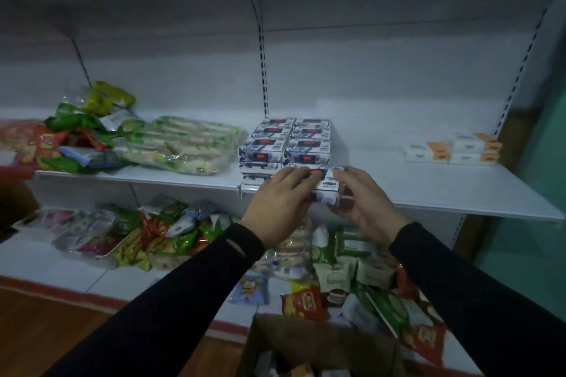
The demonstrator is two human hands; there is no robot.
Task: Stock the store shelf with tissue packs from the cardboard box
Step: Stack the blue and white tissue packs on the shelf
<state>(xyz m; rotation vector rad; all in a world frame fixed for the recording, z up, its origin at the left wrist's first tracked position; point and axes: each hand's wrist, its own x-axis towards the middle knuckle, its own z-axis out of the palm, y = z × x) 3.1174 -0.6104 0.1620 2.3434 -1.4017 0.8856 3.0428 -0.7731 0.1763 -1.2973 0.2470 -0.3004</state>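
Left hand (277, 202) and right hand (367, 205) gripping one pack (326, 185) by its ends at the shelf (444, 190) edge. Probably light, soft, wrapper likely slick; best held end to end.

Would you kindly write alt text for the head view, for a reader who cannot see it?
Both hands, left hand and right hand, hold a tissue pack at the front of a white shelf, before a stack of like packs. A cardboard box sits below.

White store shelf (428, 190) with goods on it.
Snack bags (92, 138) lie at left, stacked blue-white tissue packs (284, 144) mid-shelf, orange-white packs (453, 148) far right.
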